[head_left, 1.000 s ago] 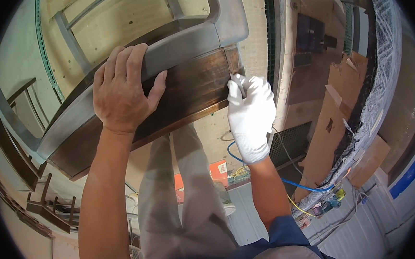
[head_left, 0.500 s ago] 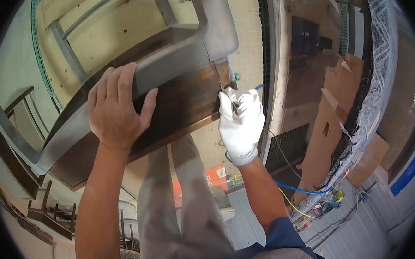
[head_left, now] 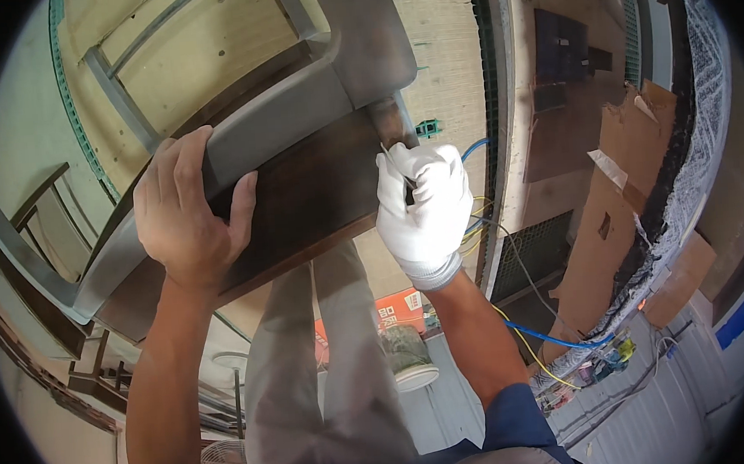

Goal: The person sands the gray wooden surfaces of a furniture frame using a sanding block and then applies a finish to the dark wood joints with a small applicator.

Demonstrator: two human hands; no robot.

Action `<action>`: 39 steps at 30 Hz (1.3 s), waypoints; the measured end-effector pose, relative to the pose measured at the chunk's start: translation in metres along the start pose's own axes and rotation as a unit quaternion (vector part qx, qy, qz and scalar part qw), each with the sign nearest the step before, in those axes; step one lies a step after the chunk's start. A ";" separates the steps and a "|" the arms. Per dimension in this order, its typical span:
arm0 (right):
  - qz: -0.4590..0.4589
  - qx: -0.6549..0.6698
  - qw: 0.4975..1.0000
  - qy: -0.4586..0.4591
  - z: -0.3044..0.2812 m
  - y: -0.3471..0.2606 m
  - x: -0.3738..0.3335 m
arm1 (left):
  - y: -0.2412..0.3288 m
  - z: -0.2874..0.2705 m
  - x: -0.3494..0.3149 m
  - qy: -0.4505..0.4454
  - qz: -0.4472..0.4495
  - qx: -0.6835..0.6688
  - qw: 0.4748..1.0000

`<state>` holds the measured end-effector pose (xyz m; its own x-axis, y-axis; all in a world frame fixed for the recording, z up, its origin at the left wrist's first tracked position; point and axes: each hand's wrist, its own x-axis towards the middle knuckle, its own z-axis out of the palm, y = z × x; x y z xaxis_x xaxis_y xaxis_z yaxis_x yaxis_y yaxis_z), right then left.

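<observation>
several bare left fingers [head_left: 190, 164] touch a smooth, curved grey frame [head_left: 282, 119].

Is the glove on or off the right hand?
On: the white glove covers the right hand, its cuff ending at the wrist.

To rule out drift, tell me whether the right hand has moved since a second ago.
Yes: the right hand has gone left in view, from overlapping the dark strip to clear of it.
</observation>
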<state>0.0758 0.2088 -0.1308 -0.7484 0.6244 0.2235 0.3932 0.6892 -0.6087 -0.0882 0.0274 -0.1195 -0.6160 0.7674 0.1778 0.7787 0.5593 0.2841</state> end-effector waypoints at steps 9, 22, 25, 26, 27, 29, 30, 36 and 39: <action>0.004 -0.004 1.000 -0.004 0.004 0.002 0.006 | 0.000 -0.001 0.000 -0.007 -0.015 -0.012 1.000; 0.022 -0.036 0.998 -0.039 -0.003 -0.010 0.019 | 0.002 0.002 0.003 0.018 -0.005 0.002 1.000; 0.035 -0.078 0.993 -0.086 -0.014 -0.020 0.025 | -0.002 0.003 0.001 0.027 0.003 0.011 1.000; 0.042 -0.088 0.988 -0.117 -0.017 -0.023 0.025 | -0.002 0.000 -0.004 0.017 0.000 0.007 1.000; 0.033 -0.079 0.990 -0.113 -0.014 -0.020 0.018 | -0.005 0.000 -0.007 0.011 -0.004 0.006 1.000; 0.047 -0.085 0.986 -0.132 -0.025 -0.021 -0.002 | -0.009 -0.002 -0.009 0.009 -0.016 -0.005 1.000; 0.069 -0.083 0.984 -0.144 -0.037 -0.014 -0.010 | -0.004 -0.001 -0.003 0.003 -0.017 -0.009 1.000; 0.151 0.007 0.984 -0.099 -0.046 -0.006 0.003 | 0.002 0.004 -0.007 0.002 -0.026 -0.011 1.000; 0.204 0.047 0.976 -0.068 -0.026 -0.016 0.012 | -0.001 0.002 -0.004 0.021 -0.022 0.023 0.999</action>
<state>0.0743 0.2145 -0.0989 -0.6072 0.7800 -0.1513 0.6268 0.3533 -0.6945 -0.0862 0.0247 -0.1225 -0.6535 0.7281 0.2067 0.7548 0.6069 0.2489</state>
